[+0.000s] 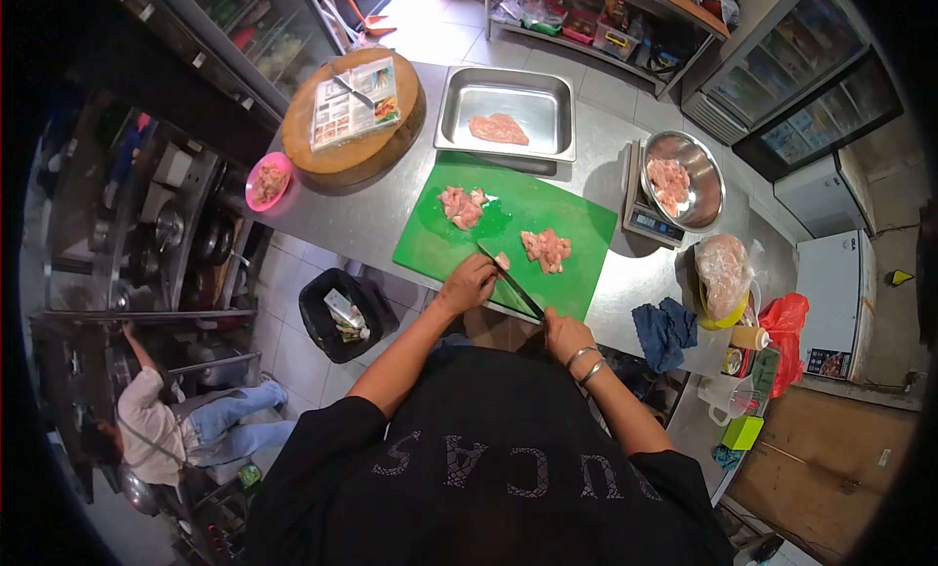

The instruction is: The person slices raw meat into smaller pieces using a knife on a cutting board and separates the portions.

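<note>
My right hand (567, 336) grips the handle of a dark-bladed kitchen knife (518, 291). The blade slants up and left across the green cutting board (430, 242). My left hand (468, 285) rests at the board's near edge, fingers curled together close to the blade; what lies under them is hidden. Touching or close beside the blade is a small piece of raw meat (502, 260). Two piles of raw meat lie on the board: a pinkish pile (461, 207) at the upper left and a pile of cut pieces (545, 251) to the right.
Beyond the board stands a steel tray (445, 112) with one meat slab. A steel bowl (711, 190) of meat sits on a scale (653, 224). A round wooden block (410, 126) carries a second knife (354, 92). Below left are a black bin (315, 322) and another person (161, 410).
</note>
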`<state>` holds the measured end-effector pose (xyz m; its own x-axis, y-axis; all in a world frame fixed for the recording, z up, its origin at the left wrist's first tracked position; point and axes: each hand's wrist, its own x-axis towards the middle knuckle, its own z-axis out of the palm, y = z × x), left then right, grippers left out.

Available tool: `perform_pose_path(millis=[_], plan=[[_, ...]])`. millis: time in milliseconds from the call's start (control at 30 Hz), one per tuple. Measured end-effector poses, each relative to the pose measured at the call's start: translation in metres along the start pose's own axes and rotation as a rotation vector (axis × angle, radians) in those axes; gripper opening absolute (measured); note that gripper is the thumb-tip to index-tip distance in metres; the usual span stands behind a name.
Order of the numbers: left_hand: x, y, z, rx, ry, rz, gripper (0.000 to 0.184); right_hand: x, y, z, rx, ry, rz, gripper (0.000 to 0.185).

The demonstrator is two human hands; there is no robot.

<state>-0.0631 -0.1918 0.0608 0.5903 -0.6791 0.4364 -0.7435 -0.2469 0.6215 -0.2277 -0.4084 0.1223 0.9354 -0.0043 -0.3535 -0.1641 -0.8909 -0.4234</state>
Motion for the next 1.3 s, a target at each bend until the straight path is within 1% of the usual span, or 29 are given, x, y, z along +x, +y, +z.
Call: perform_pose_path(millis=[100,200,267,367,400,433,467,500,533,567,600,633,667,700,767,800,833,867,900,933,967,1000,1067,1100,1133,1167,1233,1267,1300], plan=[[-0.003,-0.007,0.005,-0.029,0.040,-0.042,0.011,0.016,0.007,0.026,0.026,0.020,-0.011,0.015],[-0.001,-0.011,0.002,-0.037,-0.033,-0.008,0.017,0.043,0.003,0.048,0.064,0.080,-0.037,0.015],[-0.001,-0.007,-0.002,-0.019,-0.046,0.014,0.018,0.049,0.001,0.050,0.087,0.109,-0.049,0.016],[0.001,-0.009,-0.007,-0.032,-0.088,0.036,0.017,0.042,-0.001,0.038,0.074,0.085,-0.051,0.017],[0.004,-0.011,-0.008,-0.033,-0.088,0.041,0.017,0.031,-0.001,0.031,0.149,0.138,-0.009,0.020],[0.007,-0.011,-0.010,-0.076,-0.115,-0.030,0.022,0.022,0.001,0.029,0.225,0.186,0.032,0.024],[0.010,-0.011,-0.012,-0.122,-0.145,-0.104,0.028,0.015,0.007,0.031,0.226,0.183,0.037,0.024],[0.016,-0.008,-0.015,-0.127,-0.150,-0.104,0.028,0.008,0.015,0.031,0.295,0.246,0.071,0.028],[0.025,-0.005,-0.018,-0.059,-0.131,-0.015,0.032,0.001,0.023,0.030,0.362,0.312,0.106,0.032],[0.035,-0.003,-0.020,0.010,-0.110,0.077,0.035,-0.006,0.031,0.029,0.363,0.316,0.112,0.032],[0.039,-0.006,-0.020,0.006,-0.116,0.081,0.035,-0.014,0.038,0.028,0.412,0.346,0.194,0.033],[0.041,-0.010,-0.019,-0.011,-0.223,0.065,0.035,-0.024,0.047,0.028,0.461,0.374,0.277,0.033],[0.042,-0.014,-0.019,-0.026,-0.329,0.050,0.035,-0.028,0.065,0.041,0.470,0.404,0.315,0.037],[0.041,-0.017,-0.018,-0.029,-0.338,0.056,0.035,-0.035,0.074,0.048,0.475,0.409,0.323,0.037],[0.040,-0.026,-0.017,-0.055,-0.410,0.066,0.029,-0.048,0.086,0.059,0.640,0.496,0.562,0.045],[0.039,-0.028,-0.016,-0.062,-0.427,0.080,0.029,-0.055,0.094,0.064,0.648,0.443,0.681,0.047],[0.037,-0.029,-0.016,-0.056,-0.414,0.078,0.025,-0.066,0.100,0.078,0.660,0.453,0.703,0.047],[0.035,-0.029,-0.014,-0.050,-0.403,0.078,0.021,-0.079,0.103,0.095,0.623,0.531,0.678,0.047],[0.036,-0.030,-0.010,-0.064,-0.445,0.112,0.021,-0.095,0.099,0.121,0.596,0.620,0.674,0.047],[0.031,-0.029,-0.009,-0.050,-0.357,0.113,0.018,-0.107,0.100,0.145,0.431,0.746,0.659,0.048],[0.027,-0.029,-0.009,-0.036,-0.266,0.112,0.016,-0.125,0.094,0.157,0.503,0.722,0.709,0.048],[0.026,-0.027,-0.010,-0.042,-0.281,0.123,0.016,-0.144,0.088,0.171,0.574,0.699,0.756,0.048],[0.027,-0.022,-0.009,-0.008,-0.222,0.107,0.016,-0.188,0.084,0.214,0.572,0.648,0.881,0.048],[0.029,-0.021,-0.007,-0.017,-0.231,0.119,0.016,-0.212,0.078,0.233,0.420,0.692,0.933,0.048],[0.028,-0.020,-0.005,-0.004,-0.181,0.102,0.016,-0.223,0.065,0.237,0.268,0.728,0.982,0.047],[0.027,-0.020,-0.003,0.009,-0.132,0.082,0.016,-0.231,0.056,0.241,0.273,0.729,0.998,0.047],[0.027,-0.024,0.007,0.031,-0.114,0.054,0.016,-0.238,0.025,0.213,0.419,0.737,1.205,0.047],[0.023,-0.026,0.009,0.055,-0.098,0.019,0.016,-0.230,0.014,0.208,0.399,0.864,1.108,0.040],[0.022,-0.026,0.009,0.045,-0.116,0.026,0.016,-0.215,0.000,0.194,0.402,0.863,1.130,0.040]])
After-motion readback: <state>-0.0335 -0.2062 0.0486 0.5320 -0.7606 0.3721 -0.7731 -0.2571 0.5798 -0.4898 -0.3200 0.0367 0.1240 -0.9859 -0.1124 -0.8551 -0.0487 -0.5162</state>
